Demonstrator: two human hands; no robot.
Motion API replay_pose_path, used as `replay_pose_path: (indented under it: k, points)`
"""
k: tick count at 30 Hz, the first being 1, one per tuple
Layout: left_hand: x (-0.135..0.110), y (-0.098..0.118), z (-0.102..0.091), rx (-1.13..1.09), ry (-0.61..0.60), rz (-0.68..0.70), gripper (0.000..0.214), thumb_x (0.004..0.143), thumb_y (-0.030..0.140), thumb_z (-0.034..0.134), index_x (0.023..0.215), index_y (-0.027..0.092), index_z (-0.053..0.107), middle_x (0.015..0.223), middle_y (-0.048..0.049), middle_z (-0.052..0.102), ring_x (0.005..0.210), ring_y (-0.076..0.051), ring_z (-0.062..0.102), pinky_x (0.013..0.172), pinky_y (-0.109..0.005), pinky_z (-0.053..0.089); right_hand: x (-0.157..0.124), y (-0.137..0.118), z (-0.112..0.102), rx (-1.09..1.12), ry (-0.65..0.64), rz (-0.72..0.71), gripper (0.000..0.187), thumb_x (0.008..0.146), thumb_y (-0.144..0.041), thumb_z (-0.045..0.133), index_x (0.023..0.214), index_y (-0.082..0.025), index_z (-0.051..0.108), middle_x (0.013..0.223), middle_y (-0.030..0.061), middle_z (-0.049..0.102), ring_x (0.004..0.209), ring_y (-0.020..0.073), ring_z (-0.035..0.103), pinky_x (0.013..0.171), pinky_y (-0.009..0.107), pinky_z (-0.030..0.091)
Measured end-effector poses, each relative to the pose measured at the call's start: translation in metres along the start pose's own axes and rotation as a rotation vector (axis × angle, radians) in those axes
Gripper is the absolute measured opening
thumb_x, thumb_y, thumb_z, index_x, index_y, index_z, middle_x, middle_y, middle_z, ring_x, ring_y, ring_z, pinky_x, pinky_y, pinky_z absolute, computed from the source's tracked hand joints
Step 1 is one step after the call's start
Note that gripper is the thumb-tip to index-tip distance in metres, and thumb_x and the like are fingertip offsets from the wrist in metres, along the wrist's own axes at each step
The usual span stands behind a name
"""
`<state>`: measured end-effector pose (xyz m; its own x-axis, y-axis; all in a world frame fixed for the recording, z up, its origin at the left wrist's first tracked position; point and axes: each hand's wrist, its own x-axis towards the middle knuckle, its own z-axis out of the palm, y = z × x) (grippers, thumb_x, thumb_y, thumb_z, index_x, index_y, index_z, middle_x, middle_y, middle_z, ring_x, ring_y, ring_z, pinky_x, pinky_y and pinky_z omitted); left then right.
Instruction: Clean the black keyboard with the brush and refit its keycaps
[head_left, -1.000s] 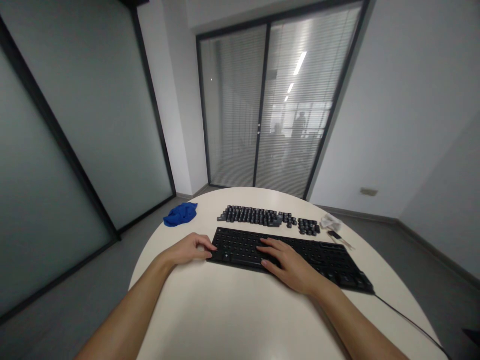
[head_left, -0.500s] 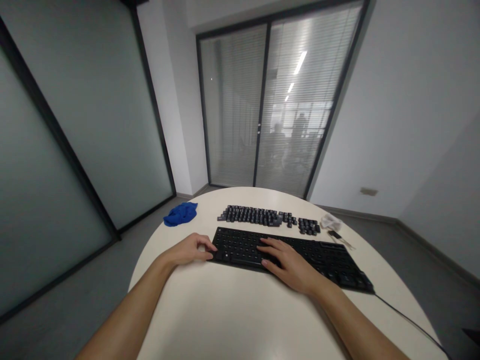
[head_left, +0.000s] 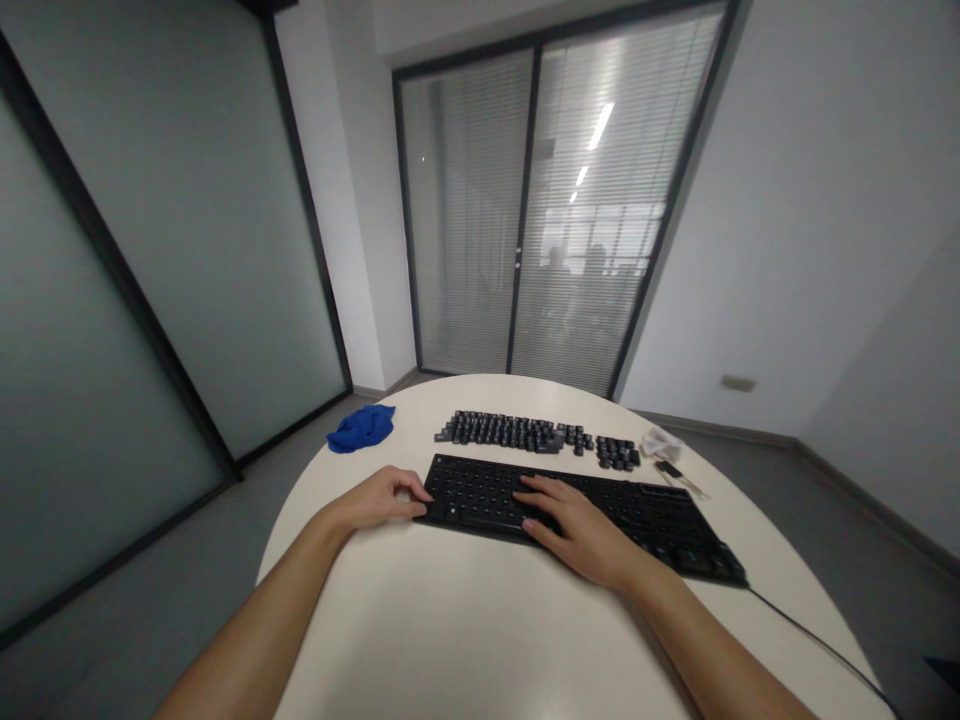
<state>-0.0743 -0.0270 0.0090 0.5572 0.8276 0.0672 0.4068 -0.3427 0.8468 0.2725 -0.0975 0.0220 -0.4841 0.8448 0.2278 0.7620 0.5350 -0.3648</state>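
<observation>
A black keyboard (head_left: 480,490) lies at a slant on the round table; many of its key positions show bare, without caps. At its near left corner, the thumb and bent fingers of my left hand (head_left: 377,498) close on the edge. Whether a small keycap is also between them I cannot make out. My right hand (head_left: 581,530) rests palm down over the middle of the keyboard, fingers stretched out and slightly apart, holding nothing. Behind the keyboard, loose black keycaps (head_left: 502,430) stand in rows, with a smaller block of keycaps (head_left: 619,453) to the right.
A crumpled blue cloth (head_left: 361,428) lies at the table's left. Toward the right rim are a clear plastic bag (head_left: 663,445) and a small tool with a black part (head_left: 669,469). The keyboard's cable (head_left: 817,640) runs off the near right edge of the white table (head_left: 450,620).
Both hands and the keyboard stay in place. Beyond the glass, a distant person's silhouette appears slightly lower.
</observation>
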Motion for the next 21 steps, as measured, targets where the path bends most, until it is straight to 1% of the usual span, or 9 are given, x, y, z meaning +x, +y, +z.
replay_pose_path:
  k: [3,8,11,13,15,17,19,21]
  points:
    - [0.0,0.002,0.0,-0.002,0.002,0.018,0.024,0.072,0.037,0.075,0.082,0.015,0.076,0.084,-0.0061,0.07,0.079,-0.018,0.062,0.075,-0.029,0.047,0.0,0.0,0.0,0.004,0.0,-0.005,0.048,0.097,-0.053,0.044,0.135,-0.027,0.059,0.148,0.0065,0.049,0.138,0.0274,0.042,0.116,0.049,0.033]
    - [0.001,0.004,0.003,0.081,0.03,0.026,0.036,0.085,0.047,0.062,0.074,0.014,0.073,0.078,-0.004,0.067,0.075,-0.016,0.059,0.07,-0.027,0.045,0.001,0.001,0.001,0.013,-0.006,-0.007,0.047,0.097,-0.052,0.045,0.135,-0.026,0.059,0.148,0.0068,0.049,0.138,0.0273,0.042,0.116,0.048,0.032]
    - [0.003,0.005,0.008,0.119,0.069,0.04,0.035,0.087,0.046,0.06,0.077,0.015,0.072,0.08,-0.0037,0.067,0.075,-0.017,0.059,0.069,-0.027,0.045,0.001,0.001,0.0,0.01,-0.01,-0.005,0.048,0.097,-0.053,0.044,0.135,-0.027,0.059,0.148,0.0065,0.049,0.138,0.0275,0.041,0.116,0.049,0.032]
    - [0.004,0.007,0.01,0.145,0.095,0.045,0.03,0.086,0.043,0.061,0.078,0.016,0.071,0.081,-0.0031,0.067,0.076,-0.017,0.06,0.071,-0.027,0.046,0.001,0.001,0.0,0.005,-0.01,-0.006,0.049,0.097,-0.053,0.044,0.135,-0.027,0.059,0.149,0.0066,0.048,0.139,0.0276,0.041,0.116,0.049,0.031]
    - [0.005,0.007,0.011,0.168,0.141,0.059,0.022,0.083,0.039,0.065,0.082,0.017,0.07,0.085,-0.0029,0.067,0.081,-0.018,0.061,0.077,-0.029,0.047,0.001,0.001,0.0,0.002,-0.009,-0.005,0.049,0.098,-0.053,0.043,0.136,-0.026,0.058,0.149,0.0067,0.048,0.139,0.0275,0.04,0.116,0.049,0.031]
    - [0.005,0.005,0.012,0.192,0.186,0.089,0.019,0.081,0.036,0.068,0.09,0.019,0.069,0.094,-0.0042,0.068,0.092,-0.02,0.062,0.087,-0.033,0.048,0.0,0.002,0.0,0.003,-0.012,-0.003,0.049,0.098,-0.053,0.043,0.136,-0.026,0.058,0.149,0.0066,0.048,0.139,0.0274,0.04,0.116,0.049,0.031]
    - [0.006,-0.001,0.011,0.212,0.199,0.126,0.025,0.081,0.036,0.068,0.1,0.02,0.067,0.107,-0.0068,0.066,0.104,-0.023,0.06,0.096,-0.037,0.046,0.0,0.002,0.0,0.012,-0.013,-0.002,0.049,0.097,-0.053,0.043,0.136,-0.027,0.058,0.149,0.0066,0.048,0.139,0.0277,0.04,0.117,0.049,0.031]
    - [0.006,-0.009,0.01,0.2,0.211,0.155,0.034,0.082,0.037,0.069,0.111,0.022,0.065,0.121,-0.0091,0.062,0.118,-0.024,0.055,0.107,-0.04,0.041,0.0,0.002,0.0,0.023,-0.01,-0.001,0.049,0.097,-0.053,0.044,0.135,-0.027,0.059,0.149,0.0066,0.048,0.139,0.028,0.04,0.117,0.049,0.03]
